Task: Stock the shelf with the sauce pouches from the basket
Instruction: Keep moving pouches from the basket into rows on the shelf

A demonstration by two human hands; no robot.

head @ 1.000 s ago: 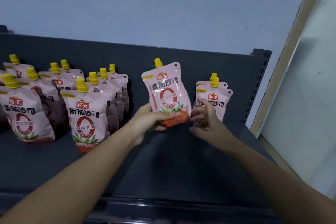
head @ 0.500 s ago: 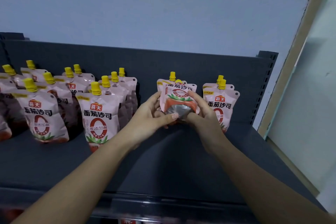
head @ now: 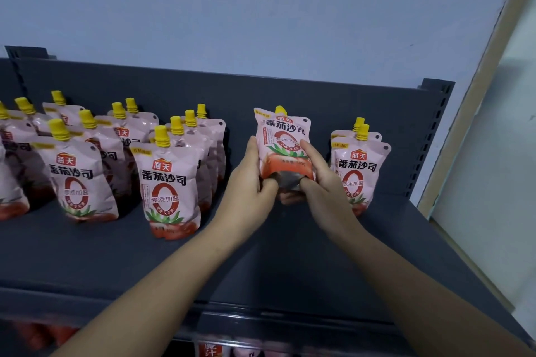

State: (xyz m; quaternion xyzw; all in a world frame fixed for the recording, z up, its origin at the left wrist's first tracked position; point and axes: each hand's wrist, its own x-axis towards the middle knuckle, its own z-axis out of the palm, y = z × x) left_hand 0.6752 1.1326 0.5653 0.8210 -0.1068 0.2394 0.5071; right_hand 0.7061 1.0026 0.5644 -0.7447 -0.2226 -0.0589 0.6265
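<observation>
A pink sauce pouch (head: 280, 139) with a yellow cap is held upright just above the dark grey shelf (head: 203, 264), near its back panel. My left hand (head: 249, 182) grips its left side and bottom, and my right hand (head: 316, 180) grips its right side and bottom, both thumbs pressing into the silver base gusset. Two matching pouches (head: 358, 168) stand one behind the other just right of my right hand. Several more pouches (head: 166, 180) stand in rows to the left. The basket is not in view.
The shelf's perforated right upright (head: 435, 130) stands close behind the right pouches. A pale wall (head: 261, 9) rises above the back panel, and a beige frame (head: 475, 95) runs along the right. Bare shelf floor lies in front of the held pouch. A lower shelf shows red items (head: 208, 349).
The pouch was tipped back with its base toward me, and both hands have now brought it upright. My right hand went from beside the pouch to gripping it. The view shifted slightly.
</observation>
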